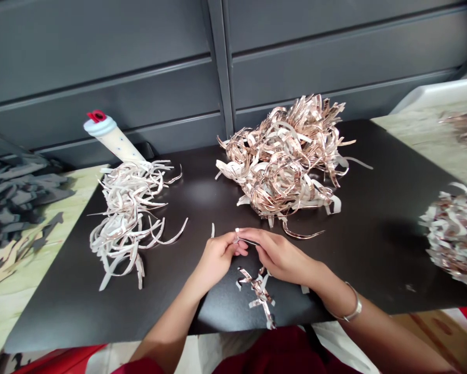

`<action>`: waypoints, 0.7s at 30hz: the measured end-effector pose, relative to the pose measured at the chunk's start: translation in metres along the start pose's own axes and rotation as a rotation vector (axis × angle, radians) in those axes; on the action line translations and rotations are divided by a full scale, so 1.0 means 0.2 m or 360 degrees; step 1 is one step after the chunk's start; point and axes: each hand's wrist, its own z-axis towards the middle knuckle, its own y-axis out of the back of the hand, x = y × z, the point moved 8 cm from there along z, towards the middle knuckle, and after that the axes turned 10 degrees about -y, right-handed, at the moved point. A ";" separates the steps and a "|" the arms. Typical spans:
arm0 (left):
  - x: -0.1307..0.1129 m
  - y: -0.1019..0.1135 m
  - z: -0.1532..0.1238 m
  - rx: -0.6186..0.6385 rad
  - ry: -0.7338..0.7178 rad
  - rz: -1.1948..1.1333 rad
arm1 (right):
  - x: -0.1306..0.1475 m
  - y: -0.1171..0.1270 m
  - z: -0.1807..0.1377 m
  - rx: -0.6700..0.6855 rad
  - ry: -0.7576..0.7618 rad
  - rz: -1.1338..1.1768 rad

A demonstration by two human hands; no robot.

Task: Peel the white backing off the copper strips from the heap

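My left hand (217, 257) and my right hand (280, 254) meet over the black table top (202, 208), their fingertips pinching a narrow foil-backed strip (238, 236) between them. Just below my hands lies a small bunch of twisted copper-and-white strips (260, 293). A large tangled heap of copper-coloured strips (283, 166) sits beyond my right hand. To the left lies a heap of curled white strips (128, 223). A single small white strip (213, 230) stands just past my left hand.
A cream plastic bottle with a blue collar and red cap (114, 137) leans at the back left. A dense bundle of white-and-copper strips (455, 239) lies at the right edge. Dark cut scraps (15, 202) lie on a pale surface at the left. Grey panelling (101, 62) stands behind.
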 end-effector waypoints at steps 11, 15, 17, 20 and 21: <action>-0.07 0.05 -0.01 -0.0153 -0.0192 0.0447 | -0.06 0.08 -0.02 0.0082 -0.0149 0.0314; -0.14 0.07 -0.04 -0.0309 -0.0422 0.0656 | -0.09 0.13 -0.02 0.0005 -0.0234 0.0363; -0.18 0.08 -0.06 -0.0351 -0.0604 0.0805 | -0.12 0.16 -0.02 -0.0005 -0.0274 0.0432; -0.26 0.06 -0.09 -0.0373 -0.0962 0.1046 | -0.17 0.19 -0.03 0.0047 -0.0370 0.0599; -0.28 0.05 -0.11 -0.0371 -0.1077 0.1113 | -0.18 0.19 -0.03 0.0074 -0.0404 0.0662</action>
